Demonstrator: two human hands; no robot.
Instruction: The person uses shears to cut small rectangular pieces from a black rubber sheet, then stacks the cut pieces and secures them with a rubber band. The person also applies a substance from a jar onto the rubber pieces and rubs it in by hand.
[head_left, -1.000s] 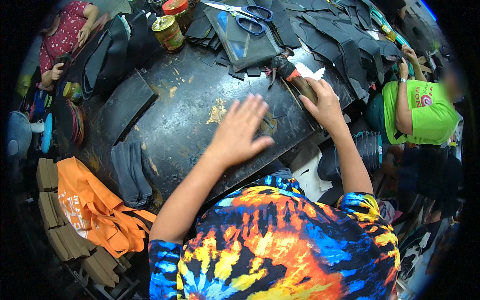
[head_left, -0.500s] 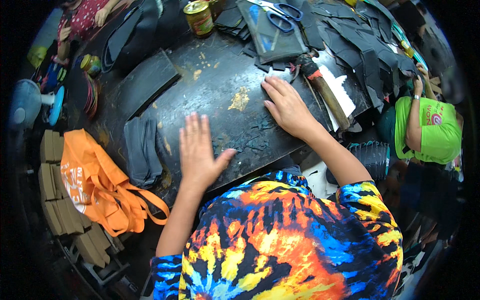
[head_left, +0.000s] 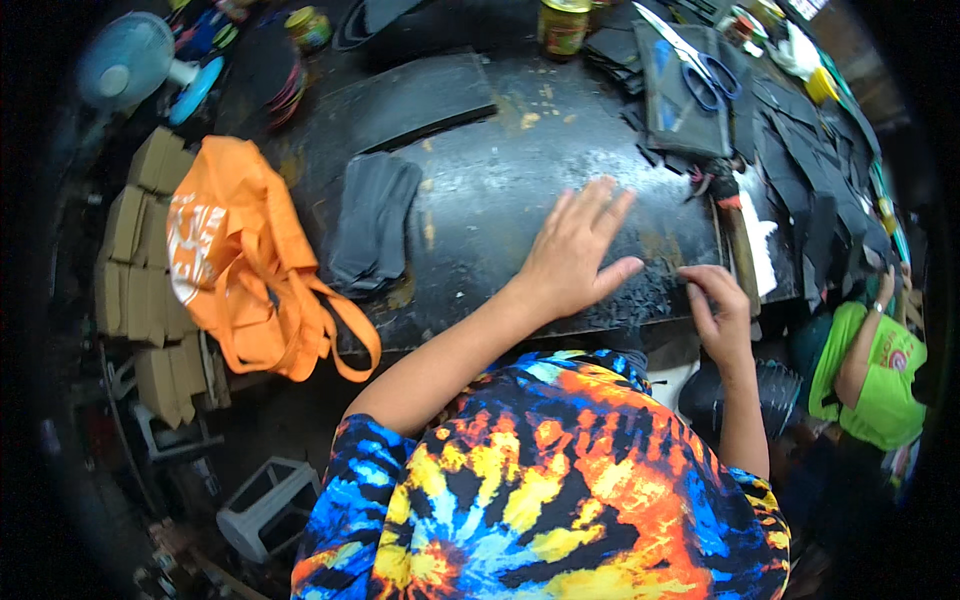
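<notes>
My left hand (head_left: pixel 578 252) lies palm down on the dark worktable (head_left: pixel 490 200), fingers stretched out and thumb spread, with nothing in it. Small dark scraps (head_left: pixel 645 297) lie beside its thumb, between my two hands. At the table's near edge is my right hand (head_left: pixel 724 312), its fingers loosely bent and the thumb apart from the forefinger; no object shows in it. Just beyond that hand, a hammer (head_left: pixel 742 245) rests with its wooden handle toward me. Blue-handled scissors (head_left: pixel 705 75) lie on a clear pouch (head_left: pixel 672 130) farther back.
A stack of dark strips (head_left: pixel 372 222) and a black slab (head_left: pixel 420 95) sit left on the table. An orange bag (head_left: pixel 245 260) hangs near brown boxes (head_left: pixel 130 245). Black cut sheets (head_left: pixel 815 170) pile up right, near a person in a green shirt (head_left: pixel 880 375). A jar (head_left: pixel 563 28) stands behind.
My left hand has swept right across the table toward the scraps. My right hand has drawn back to the near edge, its fingers now bent. The view has shifted left.
</notes>
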